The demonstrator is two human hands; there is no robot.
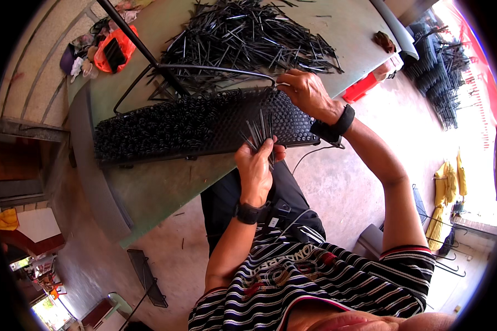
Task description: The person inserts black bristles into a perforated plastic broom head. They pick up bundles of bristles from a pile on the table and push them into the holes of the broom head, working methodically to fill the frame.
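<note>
A long black perforated panel point(297, 122) lies across the near edge of the green table. Its left part is thickly covered with curled black loops point(154, 129), while round holes show bare toward the right. My left hand point(254, 168) is closed around a fanned bunch of thin black strips point(259, 131), held just over the panel's near edge. At the panel's far right corner, my right hand point(306, 95) has its fingers pinched together beside the end of a black metal rod frame point(221, 68). What those fingertips hold, if anything, is too small to make out.
A big heap of loose black strips point(237, 41) covers the table beyond the panel. An orange plastic bag point(128, 44) lies at the far left. Right of the table stand a red container point(360, 87) and stacked dark racks point(439, 71). A thin cable point(303, 157) hangs near my right wrist.
</note>
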